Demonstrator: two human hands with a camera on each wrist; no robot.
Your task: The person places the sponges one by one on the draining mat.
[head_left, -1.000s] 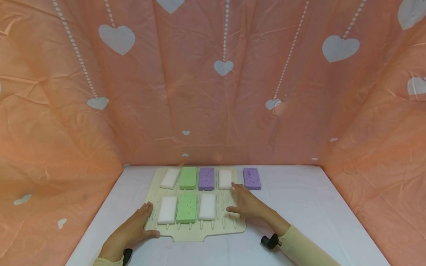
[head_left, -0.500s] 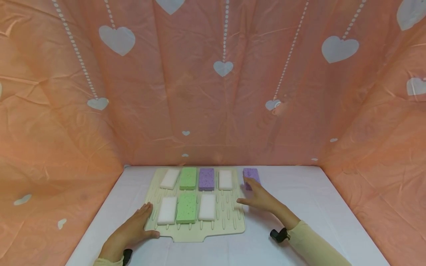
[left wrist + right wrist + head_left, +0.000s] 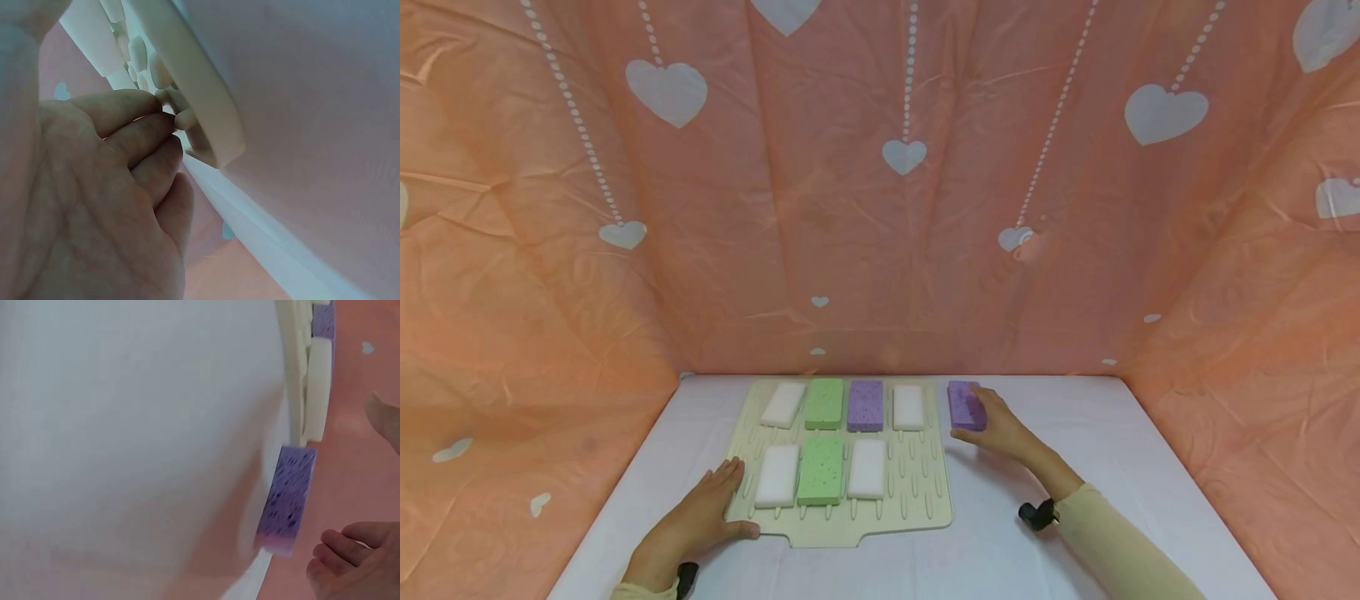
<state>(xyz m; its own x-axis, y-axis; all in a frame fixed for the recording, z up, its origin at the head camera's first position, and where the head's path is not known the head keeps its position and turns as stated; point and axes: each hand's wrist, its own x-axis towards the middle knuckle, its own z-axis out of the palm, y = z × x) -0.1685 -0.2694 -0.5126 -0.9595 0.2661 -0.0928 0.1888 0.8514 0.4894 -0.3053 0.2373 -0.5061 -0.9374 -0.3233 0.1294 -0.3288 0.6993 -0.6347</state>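
My left hand rests at the left edge of a cream ridged board. In the left wrist view its fingertips meet the pegs by the board's rim. My right hand is around the near right side of a purple sponge that lies on the table right of the board. In the right wrist view a gap shows between the fingers and that purple sponge. Two rows of sponges lie on the board: white, green and another purple one.
A white-covered table lies under everything. An orange curtain with heart prints closes off the back and both sides. Ridges of the board show bare at its front right.
My right hand has moved right from over the board to the loose purple sponge. The left hand stays at the board's edge, and the sponges have not moved visibly.
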